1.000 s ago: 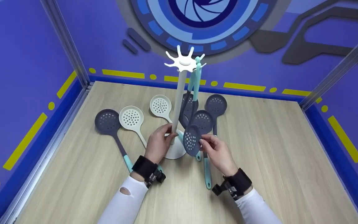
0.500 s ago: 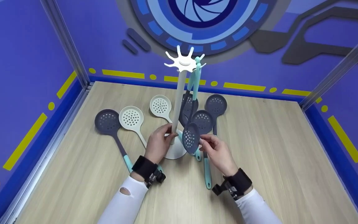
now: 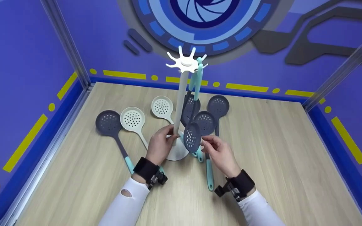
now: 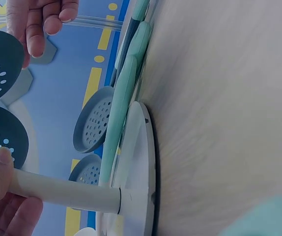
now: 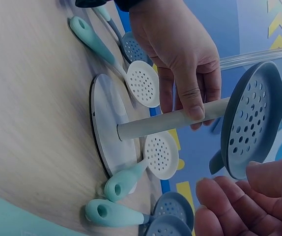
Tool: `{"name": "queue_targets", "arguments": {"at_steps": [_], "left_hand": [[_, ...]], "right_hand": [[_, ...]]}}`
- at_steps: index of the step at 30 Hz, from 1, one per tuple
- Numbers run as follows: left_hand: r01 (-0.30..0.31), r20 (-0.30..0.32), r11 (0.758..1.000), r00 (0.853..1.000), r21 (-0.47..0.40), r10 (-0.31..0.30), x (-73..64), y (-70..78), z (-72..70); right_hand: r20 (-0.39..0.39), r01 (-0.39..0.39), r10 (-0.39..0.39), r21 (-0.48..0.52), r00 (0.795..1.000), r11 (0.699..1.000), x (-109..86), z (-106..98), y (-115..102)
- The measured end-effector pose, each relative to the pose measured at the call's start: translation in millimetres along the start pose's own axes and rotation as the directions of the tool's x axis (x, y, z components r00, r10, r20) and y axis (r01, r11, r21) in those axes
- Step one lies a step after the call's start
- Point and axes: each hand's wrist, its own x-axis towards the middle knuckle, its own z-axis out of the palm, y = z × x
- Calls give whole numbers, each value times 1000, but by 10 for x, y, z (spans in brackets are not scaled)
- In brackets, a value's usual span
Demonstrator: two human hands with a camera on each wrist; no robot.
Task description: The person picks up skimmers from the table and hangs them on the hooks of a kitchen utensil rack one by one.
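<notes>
Charcoal skimmer [image 3: 192,137] hangs handle-up at ten o'clock from the nearer right hand [image 3: 221,154], fingers loose, contact unclear. Left hand [image 3: 161,144] grips the pole [image 3: 181,100].

Left grip [image 5: 183,54] round the white pole [image 5: 153,124] — right grip [image 5: 254,209] just beside a dark perforated ladle [image 5: 250,120]

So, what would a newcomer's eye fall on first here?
Probably the white stand near the middle, crowned with spreading prongs. Two dark utensils with turquoise handles hang from its right side in the head view. Behind it, a big round blue emblem on the wall meets the picture's top edge.
</notes>
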Motion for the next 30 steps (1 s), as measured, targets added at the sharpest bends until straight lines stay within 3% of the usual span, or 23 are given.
{"name": "queue_targets", "arguments": {"at_steps": [10,16,30], "left_hand": [[-5,-1,1000,1000,-6,5,-1,10,-1],[-12,-4,1000,1000,-4,12,-7,14,-8],[17,-2,999,1000,27,-17,-6,42,-5]], "right_hand": [[-22,-25,25,-2,999,1000,-15,21,-23],[3,-18,18,11,1000,1000,-16,-18,-22],[-28,-52,52,8,998,999,26,-109,21]]}}
